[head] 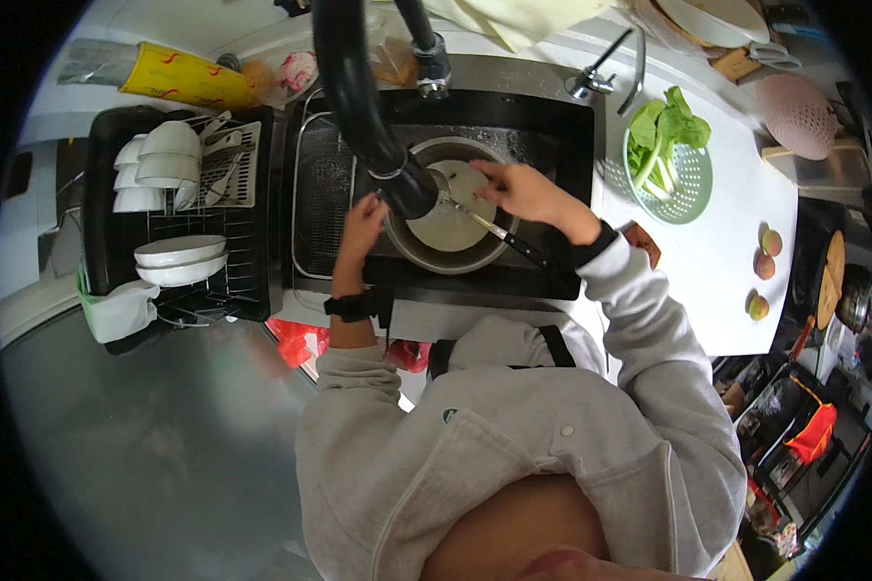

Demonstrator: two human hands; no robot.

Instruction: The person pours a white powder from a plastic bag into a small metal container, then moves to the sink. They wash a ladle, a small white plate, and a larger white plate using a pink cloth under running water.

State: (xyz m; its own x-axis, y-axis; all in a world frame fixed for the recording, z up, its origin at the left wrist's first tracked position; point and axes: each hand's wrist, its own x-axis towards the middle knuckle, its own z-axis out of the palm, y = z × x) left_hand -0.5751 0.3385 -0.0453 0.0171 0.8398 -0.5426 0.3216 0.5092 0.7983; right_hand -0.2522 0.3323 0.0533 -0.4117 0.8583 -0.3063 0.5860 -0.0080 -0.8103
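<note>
A round metal pot (443,266) stands in the black sink (552,138) with cloudy whitish liquid (447,232) in it. Over the pot's right side is my right hand (527,192), its fingers bent and apart with nothing visible in them. A utensil with a black riveted handle (525,249) leans across the rim below that hand, its far end in the pot. My left hand (365,224) is at the pot's left edge, beside the black faucet spout (410,190). Its fingertips are partly hidden, so whether it grips anything is unclear. The spout covers part of the pot.
Left of the sink, a black dish rack (254,254) holds white bowls (171,156) and plates (182,261). A wire basket (323,196) sits in the sink's left side. On the right counter are a green colander (687,200) with leafy greens (661,138), peaches (764,265) and a small tap (588,83).
</note>
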